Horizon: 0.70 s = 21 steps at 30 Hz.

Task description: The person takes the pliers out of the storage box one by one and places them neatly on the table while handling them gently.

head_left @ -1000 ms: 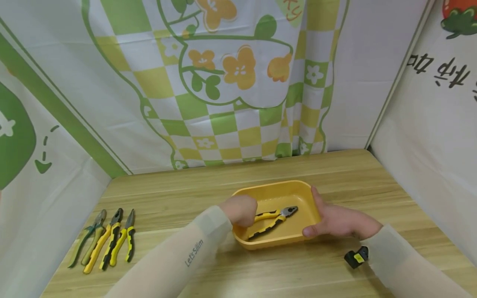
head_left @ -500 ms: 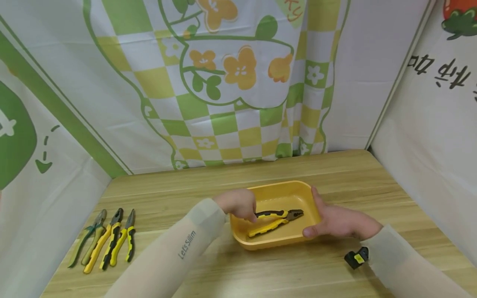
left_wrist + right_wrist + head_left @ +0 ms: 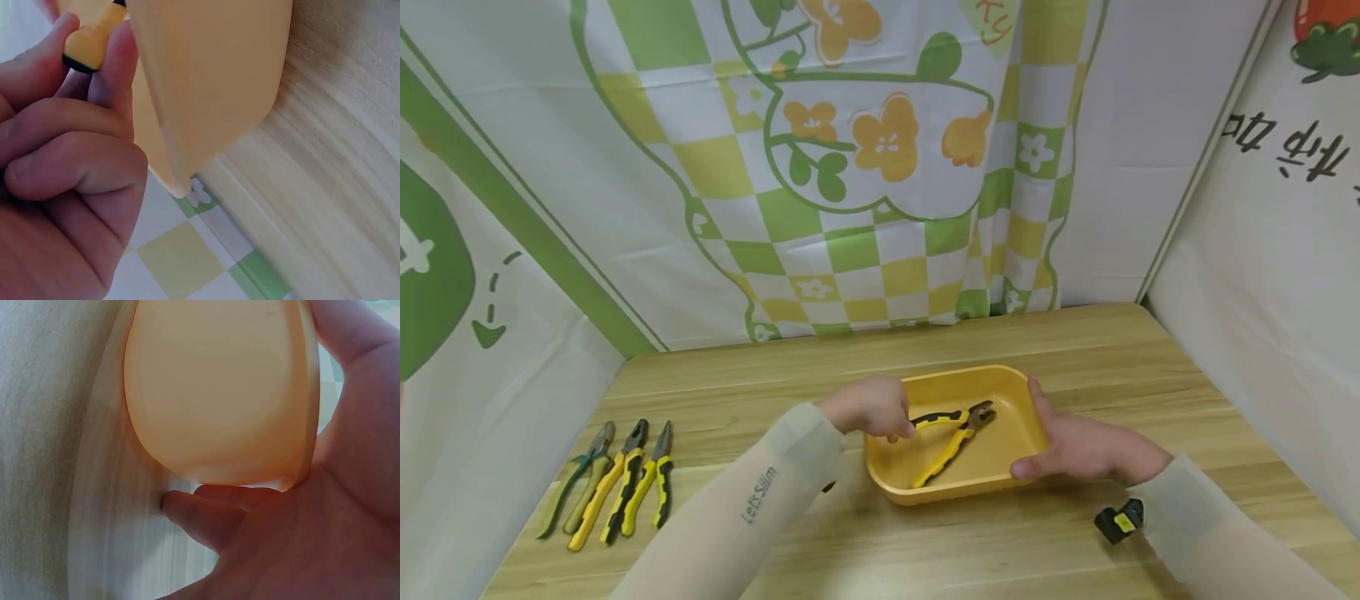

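A pair of yellow-and-black pliers (image 3: pixel 981 415) sits in a yellow plastic box (image 3: pixel 940 492), handles spread apart and its metal head toward the box's right end. My left hand (image 3: pixel 874 407) reaches over the box's left end and pinches the tip of one handle between thumb and finger. In the left wrist view the pinched handle end (image 3: pixel 86 47) shows beside the box wall, the other fingers curled below. At the opposite end, my right hand (image 3: pixel 1086 446) grips the box, its thumb at the front rim and a finger along the back corner.
Three other pliers lie side by side at the table's left: a green-handled pair (image 3: pixel 583 483), a yellow-and-black pair (image 3: pixel 617 492) and a long-nosed pair (image 3: pixel 651 483). A black device (image 3: pixel 1120 521) is by the right sleeve. A patterned curtain (image 3: pixel 880 250) hangs behind the wooden table (image 3: pixel 760 375).
My left hand has come up and left, with one handle in its pinch. The pliers have turned in the box, and their handles are spread wider. My right hand stays on the box.
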Tool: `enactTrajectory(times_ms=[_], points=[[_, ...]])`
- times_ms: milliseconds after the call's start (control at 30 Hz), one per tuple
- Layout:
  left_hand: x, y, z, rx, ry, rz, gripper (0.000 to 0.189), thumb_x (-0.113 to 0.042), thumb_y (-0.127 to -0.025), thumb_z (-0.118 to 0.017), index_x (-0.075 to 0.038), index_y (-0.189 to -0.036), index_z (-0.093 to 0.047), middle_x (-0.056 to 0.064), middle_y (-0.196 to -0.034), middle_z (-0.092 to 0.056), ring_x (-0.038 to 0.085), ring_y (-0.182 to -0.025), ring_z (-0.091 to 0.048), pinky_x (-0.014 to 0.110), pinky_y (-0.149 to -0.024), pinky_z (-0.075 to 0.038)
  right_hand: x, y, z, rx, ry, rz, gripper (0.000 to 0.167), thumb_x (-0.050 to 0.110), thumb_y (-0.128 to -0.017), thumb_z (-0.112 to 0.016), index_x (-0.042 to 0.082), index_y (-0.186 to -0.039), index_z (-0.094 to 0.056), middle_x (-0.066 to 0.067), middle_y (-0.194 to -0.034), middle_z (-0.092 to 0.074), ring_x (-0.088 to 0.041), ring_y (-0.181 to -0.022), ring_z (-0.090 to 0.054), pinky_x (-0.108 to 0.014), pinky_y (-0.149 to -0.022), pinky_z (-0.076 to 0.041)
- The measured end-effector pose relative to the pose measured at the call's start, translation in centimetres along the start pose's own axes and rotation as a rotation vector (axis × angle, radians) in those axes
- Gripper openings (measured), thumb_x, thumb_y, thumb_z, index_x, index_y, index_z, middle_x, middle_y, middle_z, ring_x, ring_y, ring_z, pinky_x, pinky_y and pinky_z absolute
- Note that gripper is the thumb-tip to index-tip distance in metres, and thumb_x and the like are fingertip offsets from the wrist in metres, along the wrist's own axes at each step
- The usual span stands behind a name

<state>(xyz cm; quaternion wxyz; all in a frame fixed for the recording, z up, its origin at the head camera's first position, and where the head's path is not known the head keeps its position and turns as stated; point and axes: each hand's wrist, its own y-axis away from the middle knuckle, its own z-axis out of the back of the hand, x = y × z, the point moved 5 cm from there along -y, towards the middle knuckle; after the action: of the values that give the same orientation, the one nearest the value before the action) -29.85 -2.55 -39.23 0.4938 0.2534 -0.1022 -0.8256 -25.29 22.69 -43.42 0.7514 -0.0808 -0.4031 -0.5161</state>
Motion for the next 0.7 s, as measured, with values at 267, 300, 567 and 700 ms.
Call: enactTrajectory(times_ms=[267, 300, 567, 700], points=[[0.9, 1.0, 0.8, -0.033, 0.148, 0.021, 0.016, -0.022, -0.095, -0.069, -0.009, -0.094, -0.078, -0.005, -0.075, -0.069, 0.014, -0.087, -0.063, 0.033, -0.077, -0.051, 0.3, 0.1, 0.0, 0.004, 0.013, 0.011, 0.135, 0.048, -0.083, -0.08, -0.005, -0.148, 0.026, -0.044, -0.141, -0.035, -0.031, -0.112, -0.054, -0.055, -0.106, -0.033], [1.0, 1.1, 0.9, -0.036, 0.154, 0.023, 0.017, -0.022, -0.096, -0.069, -0.009, -0.094, -0.078, -0.005, -0.076, -0.069, 0.015, -0.088, -0.063, 0.034, -0.078, -0.051, 0.3, 0.2, 0.0, 0.004, 0.015, 0.015, 0.135, 0.048, -0.083, -0.08, -0.006, -0.148, 0.026, -0.043, -0.14, -0.038, -0.031, -0.11, -0.054, -0.054, -0.106, -0.034], [2.1, 2.4, 1.8, -0.093, 0.304, 0.07, 0.015, -0.021, -0.095, -0.069, -0.009, -0.097, -0.078, -0.003, -0.079, -0.07, 0.02, -0.098, -0.063, 0.042, -0.086, -0.05, 0.5, 0.2, 0.0, -0.001, 0.006, 0.031, 0.136, 0.046, -0.082, -0.081, -0.006, -0.148, 0.026, -0.042, -0.137, -0.043, -0.032, -0.111, -0.054, -0.056, -0.105, -0.034], [3.1, 3.1, 2.2, -0.114, 0.4, 0.077, 0.015, -0.02, -0.096, -0.068, -0.009, -0.096, -0.077, -0.002, -0.081, -0.071, 0.014, -0.082, -0.058, 0.038, -0.076, -0.049, 0.3, 0.1, 0.0, 0.002, -0.006, 0.017, 0.136, 0.047, -0.082, -0.081, -0.005, -0.149, 0.026, -0.043, -0.141, -0.037, -0.032, -0.113, -0.053, -0.057, -0.106, -0.033]])
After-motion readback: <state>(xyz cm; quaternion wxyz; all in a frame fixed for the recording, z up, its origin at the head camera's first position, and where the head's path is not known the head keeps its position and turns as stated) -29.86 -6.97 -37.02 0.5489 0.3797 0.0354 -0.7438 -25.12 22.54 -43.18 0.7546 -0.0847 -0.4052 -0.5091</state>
